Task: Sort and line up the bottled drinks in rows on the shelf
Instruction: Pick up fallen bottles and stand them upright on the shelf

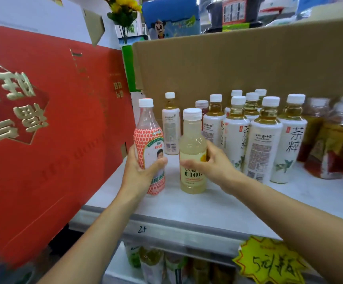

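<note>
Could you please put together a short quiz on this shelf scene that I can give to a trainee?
1. True or false: the left hand grips the orange-patterned bottle.
2. Which does the right hand hold? A. the pale yellow C100 bottle B. a drinks can C. a milk carton
3. Fill in: the white-labelled tea bottles stand on the shelf in front of a brown ___ box.
Key: 1 true; 2 A; 3 cardboard.
</note>
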`<state>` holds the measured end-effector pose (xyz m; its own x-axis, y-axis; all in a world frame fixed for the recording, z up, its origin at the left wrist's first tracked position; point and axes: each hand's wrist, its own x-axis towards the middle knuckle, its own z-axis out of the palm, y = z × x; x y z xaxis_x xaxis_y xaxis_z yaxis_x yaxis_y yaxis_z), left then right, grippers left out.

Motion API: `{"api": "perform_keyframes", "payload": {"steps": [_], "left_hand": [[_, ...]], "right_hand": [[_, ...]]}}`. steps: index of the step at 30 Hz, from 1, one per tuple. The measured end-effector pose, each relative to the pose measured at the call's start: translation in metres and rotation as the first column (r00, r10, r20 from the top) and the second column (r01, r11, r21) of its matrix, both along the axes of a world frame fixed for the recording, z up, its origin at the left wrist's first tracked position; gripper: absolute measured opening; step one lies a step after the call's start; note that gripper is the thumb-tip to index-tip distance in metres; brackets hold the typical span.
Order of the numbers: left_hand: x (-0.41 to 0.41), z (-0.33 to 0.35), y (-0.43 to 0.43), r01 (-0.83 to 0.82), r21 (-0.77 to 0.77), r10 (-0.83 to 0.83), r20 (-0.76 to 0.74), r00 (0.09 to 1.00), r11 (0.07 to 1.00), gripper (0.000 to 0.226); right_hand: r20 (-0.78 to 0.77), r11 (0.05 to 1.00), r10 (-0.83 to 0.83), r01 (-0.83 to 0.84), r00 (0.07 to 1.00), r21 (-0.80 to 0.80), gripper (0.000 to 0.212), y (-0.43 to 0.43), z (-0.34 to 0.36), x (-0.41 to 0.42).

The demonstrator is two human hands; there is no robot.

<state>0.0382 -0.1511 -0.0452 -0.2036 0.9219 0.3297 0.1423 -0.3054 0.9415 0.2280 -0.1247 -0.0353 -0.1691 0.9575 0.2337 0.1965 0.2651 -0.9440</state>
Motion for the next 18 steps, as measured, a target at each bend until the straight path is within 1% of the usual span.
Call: {"api": "perform_keyframes", "payload": {"steps": [4,8,14,18], "left_hand": [[0.034,0.002,-0.020,0.057,-0.003,-0.057,0.040,0.998,0.998,0.053],[0.076,0.011,-0.044,0.121,0.005,-0.121,0.064,0.991,0.993,0.047],[0.148,0.015,-0.087,0.213,0.028,-0.214,0.126,0.969,0.977,0.040],[0.202,0.013,-0.121,0.271,0.035,-0.274,0.148,0.950,0.962,0.041]], "right_hand": [[-0.071,0.998,-0.057,0.057,0.996,-0.010,0.042,-0.031,0.001,0.038],[-0.093,0.993,-0.119,0.120,0.989,0.010,0.041,-0.061,0.004,0.076],[-0.086,0.978,-0.190,0.197,0.978,0.073,0.037,-0.117,0.014,0.141],[-0.045,0.958,-0.270,0.273,0.962,0.091,0.036,-0.161,0.015,0.193]]}}
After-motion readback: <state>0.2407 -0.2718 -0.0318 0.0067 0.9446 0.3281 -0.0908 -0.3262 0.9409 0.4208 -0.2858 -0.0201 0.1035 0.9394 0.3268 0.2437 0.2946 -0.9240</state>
